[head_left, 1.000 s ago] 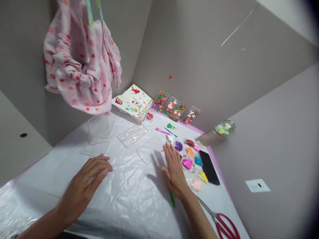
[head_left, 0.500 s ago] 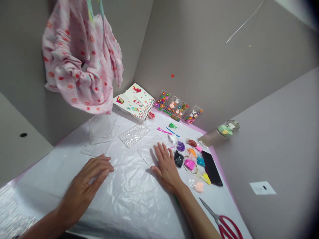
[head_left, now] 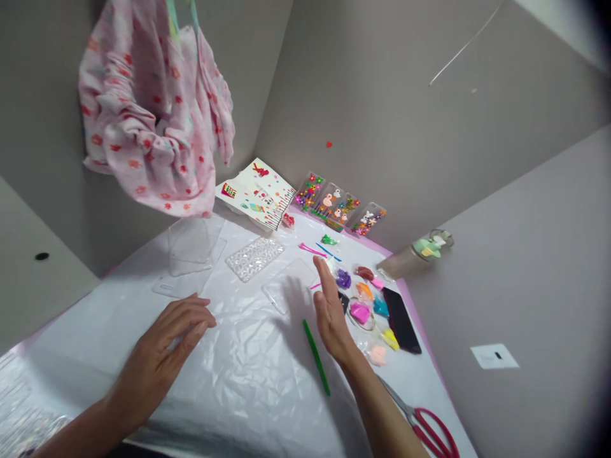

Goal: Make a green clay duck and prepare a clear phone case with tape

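My left hand [head_left: 160,350] rests at the left of the plastic-covered table, fingers stretched out and holding nothing. My right hand [head_left: 330,312] is held edge-on above the table, fingers extended, with nothing in it. Just left of it lies a green stick-like tool [head_left: 316,357]. A clear phone case [head_left: 277,298] lies flat beyond, in the hand's shadow. Near the right hand are small wrapped lumps of modelling clay: purple [head_left: 344,278], bright pink [head_left: 359,312], orange [head_left: 364,291] and others. The black lump [head_left: 343,301] is partly hidden behind the hand.
A textured clear case [head_left: 254,258] and stacked clear cases [head_left: 189,249] lie farther back. Decorated cases [head_left: 329,200] lean on the wall beside a spiral notebook [head_left: 258,194]. A dark phone [head_left: 401,321] and red-handled scissors [head_left: 432,429] are at right. Pink cloth [head_left: 157,121] hangs upper left.
My right hand has lifted off the clear case and turned on edge, moving slightly right. The green tool now shows in full. My left hand has stayed about where it was.
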Tool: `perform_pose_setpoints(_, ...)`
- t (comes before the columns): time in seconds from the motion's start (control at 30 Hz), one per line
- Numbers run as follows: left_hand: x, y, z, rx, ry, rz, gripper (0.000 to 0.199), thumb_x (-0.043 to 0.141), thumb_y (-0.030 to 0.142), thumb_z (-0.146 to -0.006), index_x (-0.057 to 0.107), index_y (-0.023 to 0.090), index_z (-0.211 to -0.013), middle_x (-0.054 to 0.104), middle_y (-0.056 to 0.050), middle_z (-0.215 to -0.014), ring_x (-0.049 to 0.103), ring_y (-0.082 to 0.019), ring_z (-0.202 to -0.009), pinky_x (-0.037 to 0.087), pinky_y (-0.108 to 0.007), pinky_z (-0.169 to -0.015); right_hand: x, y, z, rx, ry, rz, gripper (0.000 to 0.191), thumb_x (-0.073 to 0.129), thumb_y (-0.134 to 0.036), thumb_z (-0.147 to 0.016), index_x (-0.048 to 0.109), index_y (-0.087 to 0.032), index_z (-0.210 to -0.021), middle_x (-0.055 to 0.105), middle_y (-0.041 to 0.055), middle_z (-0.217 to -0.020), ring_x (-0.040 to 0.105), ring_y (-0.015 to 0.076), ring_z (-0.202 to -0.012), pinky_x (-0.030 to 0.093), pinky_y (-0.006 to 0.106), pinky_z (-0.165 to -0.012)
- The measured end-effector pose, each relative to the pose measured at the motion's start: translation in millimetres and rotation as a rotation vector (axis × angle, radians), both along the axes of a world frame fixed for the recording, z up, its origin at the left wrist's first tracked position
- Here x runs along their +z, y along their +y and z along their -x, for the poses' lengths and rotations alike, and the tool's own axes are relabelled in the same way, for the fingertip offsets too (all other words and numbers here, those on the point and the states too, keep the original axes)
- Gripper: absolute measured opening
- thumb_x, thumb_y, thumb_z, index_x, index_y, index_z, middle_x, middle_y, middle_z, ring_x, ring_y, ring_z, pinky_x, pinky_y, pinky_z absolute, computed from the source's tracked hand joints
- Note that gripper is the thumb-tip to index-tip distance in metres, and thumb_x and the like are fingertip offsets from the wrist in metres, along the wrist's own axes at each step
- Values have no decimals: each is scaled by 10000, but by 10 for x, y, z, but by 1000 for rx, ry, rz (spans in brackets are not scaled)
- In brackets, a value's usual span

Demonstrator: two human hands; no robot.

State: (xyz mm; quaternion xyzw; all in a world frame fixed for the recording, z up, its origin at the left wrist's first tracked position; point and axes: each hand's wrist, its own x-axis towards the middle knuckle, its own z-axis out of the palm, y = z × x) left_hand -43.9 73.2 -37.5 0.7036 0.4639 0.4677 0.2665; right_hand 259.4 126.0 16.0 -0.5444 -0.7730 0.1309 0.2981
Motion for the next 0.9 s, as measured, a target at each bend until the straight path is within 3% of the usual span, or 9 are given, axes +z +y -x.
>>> perform_pose_setpoints(0.17,-15,1,11,-8,18,-4,101,519,281,-1012,614,308,-1031,691,29,-1062,539,-196,-1247,360,-349,-1159,-298,41,74,160,-328,-25,714,331,-549,-1044,76,-244,-1637,267,120,-1683,149,298,-1581,201,623,-1243)
perform_pose_setpoints(0.23,-15,2,15,-4,26,-4,99,521,285,-1012,617,305,-1030,695,27,-1072,541,-200,-1252,363,-358,-1164,-366,82,8,159,-444,-34,736,365,-558,-1033,103,-226,-1635,264,138,-1681,145,321,-1579,186,649,-1236)
perform_pose_setpoints(0.37,-20,7,21,1,40,-3,98,525,292,-1008,622,294,-1019,700,17,-1053,553,-214,-1242,379,-379,-1159,-353,106,-41,62,-488,-29,734,318,-578,-1037,144,-177,-1626,249,165,-1681,132,334,-1580,175,668,-1229)
perform_pose_setpoints(0.57,18,18,7,7,44,-5,104,533,301,-1000,636,290,-1010,713,8,-1046,573,-231,-1230,400,-403,-1152,-320,-18,418,373,-489,15,869,396,-673,-978,98,-186,-1633,207,134,-1697,88,314,-1587,172,618,-1256)
perform_pose_setpoints(0.8,14,18,28,-15,56,-1,101,529,287,-1002,629,293,-1011,711,13,-1045,572,-227,-1243,384,-396,-1175,-335,168,39,133,-452,12,768,343,-600,-1025,80,-215,-1635,248,161,-1682,123,331,-1581,188,661,-1230)
perform_pose_setpoints(0.9,5,16,29,-16,61,3,94,532,287,-1003,624,296,-1020,706,18,-1054,558,-220,-1254,376,-380,-1177,-315,89,185,248,-469,27,832,372,-644,-999,92,-184,-1633,217,157,-1691,93,318,-1587,171,634,-1250)
